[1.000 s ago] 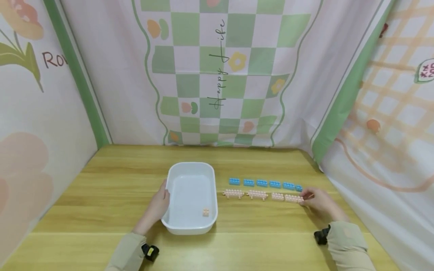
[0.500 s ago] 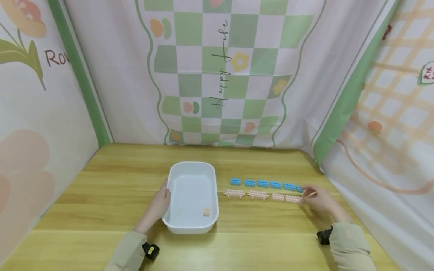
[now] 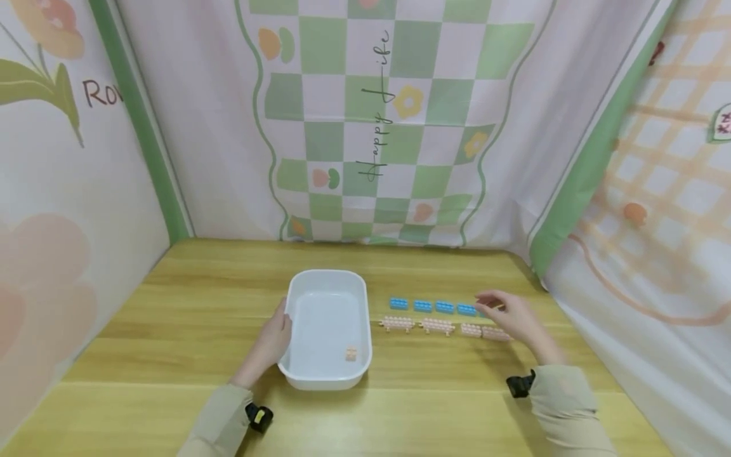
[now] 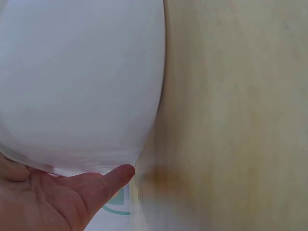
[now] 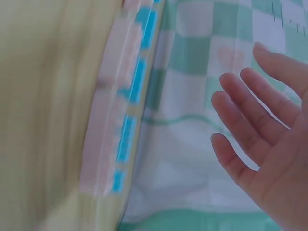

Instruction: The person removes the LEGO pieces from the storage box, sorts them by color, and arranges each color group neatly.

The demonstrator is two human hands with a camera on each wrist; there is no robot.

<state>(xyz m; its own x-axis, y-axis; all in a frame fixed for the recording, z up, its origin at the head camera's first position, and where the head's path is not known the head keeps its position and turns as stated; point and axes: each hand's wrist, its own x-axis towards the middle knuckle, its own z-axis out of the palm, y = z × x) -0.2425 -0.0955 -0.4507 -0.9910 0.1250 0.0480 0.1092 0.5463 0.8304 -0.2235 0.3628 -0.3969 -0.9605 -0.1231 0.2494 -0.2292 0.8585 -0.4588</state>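
Observation:
At the left long side of a white plastic tray [image 3: 328, 317], my left hand [image 3: 273, 339] grips the wall. In the left wrist view its fingers [image 4: 115, 179] lie against the tray's outer side. One small peach toy brick [image 3: 351, 353] lies in the tray's near right corner. My right hand [image 3: 514, 317] is above the right part of a row of blue toy bricks [image 3: 422, 306], hiding the bricks at that end. Its fingers are loosely spread in the right wrist view, with nothing seen between them. Pale pink bricks [image 3: 438, 325] form a second row nearer me.
The wooden table [image 3: 411, 412] carries the tray left of the brick rows. Two pink pieces at the row's left have small side pegs and feet. A checked curtain [image 3: 377, 127] hangs behind the table's back edge, and printed cloths flank both sides.
My right hand has moved left and away from me, from the right end of the rows to over the blue row. My left hand stays at the tray. The head view has shifted slightly.

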